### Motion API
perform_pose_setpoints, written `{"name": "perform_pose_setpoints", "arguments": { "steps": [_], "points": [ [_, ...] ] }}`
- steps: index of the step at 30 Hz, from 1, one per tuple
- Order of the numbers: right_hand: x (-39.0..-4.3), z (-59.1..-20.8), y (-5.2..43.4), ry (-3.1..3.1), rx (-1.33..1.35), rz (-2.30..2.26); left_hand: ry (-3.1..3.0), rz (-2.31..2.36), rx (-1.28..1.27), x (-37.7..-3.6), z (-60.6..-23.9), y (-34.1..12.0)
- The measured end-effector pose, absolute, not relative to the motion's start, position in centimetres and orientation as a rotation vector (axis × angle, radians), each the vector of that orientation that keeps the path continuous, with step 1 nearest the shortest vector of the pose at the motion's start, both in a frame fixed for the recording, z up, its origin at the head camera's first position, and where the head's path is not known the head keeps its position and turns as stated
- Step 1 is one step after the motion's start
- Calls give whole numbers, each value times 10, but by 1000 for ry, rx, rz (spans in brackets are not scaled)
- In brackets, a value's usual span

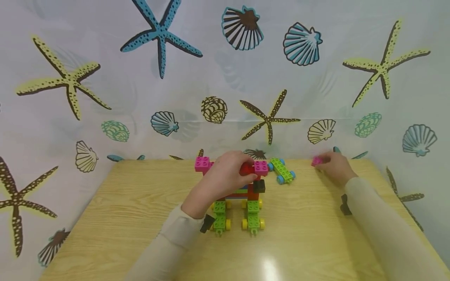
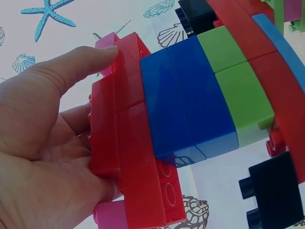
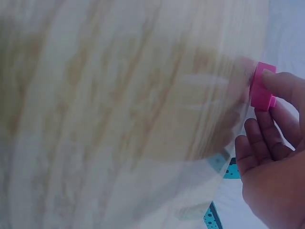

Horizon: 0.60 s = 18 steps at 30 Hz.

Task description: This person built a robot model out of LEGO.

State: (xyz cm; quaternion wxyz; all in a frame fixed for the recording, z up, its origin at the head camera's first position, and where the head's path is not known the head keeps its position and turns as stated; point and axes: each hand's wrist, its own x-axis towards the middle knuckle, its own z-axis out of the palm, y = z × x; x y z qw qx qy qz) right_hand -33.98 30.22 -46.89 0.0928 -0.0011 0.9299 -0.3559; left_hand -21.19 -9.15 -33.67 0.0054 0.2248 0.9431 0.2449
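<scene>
My left hand (image 1: 226, 173) grips the top of a toy-brick build (image 1: 254, 191), its thumb against a red brick (image 2: 128, 71) in the left wrist view. Blue bricks (image 2: 190, 100) and lime bricks (image 2: 245, 90) join the red parts. Pink bricks (image 1: 261, 168) top both upper sides, and a black brick (image 1: 259, 186) juts from one side. Below are lime wheeled bases (image 1: 253, 220) with yellow wheels. Near the table's back right edge, my right hand (image 1: 335, 168) pinches a loose pink brick (image 3: 262, 88) between thumb and finger, the other fingers loosely bent.
A lime wheeled base (image 1: 281, 170) with blue wheels lies right of the build. The wooden table (image 1: 140, 214) ends at a hanging cloth (image 1: 197, 136) printed with shells and starfish, close behind both hands.
</scene>
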Motion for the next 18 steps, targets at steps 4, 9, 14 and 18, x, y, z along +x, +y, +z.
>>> {"name": "perform_pose_setpoints", "arguments": {
  "steps": [4,9,14,18],
  "points": [
    [-340,-467,302,2772,-8,-1043,2964,757,712,-212,-338,-92],
    [-333,-453,290,2814,-68,-1062,2963,758,705,-211,-337,-92],
    [-323,-435,274,2808,-165,-1136,2966,761,706,-211,-337,-92],
    [-312,-419,261,2761,-225,-1228,2965,759,723,-212,-337,-92]
  ]
}}
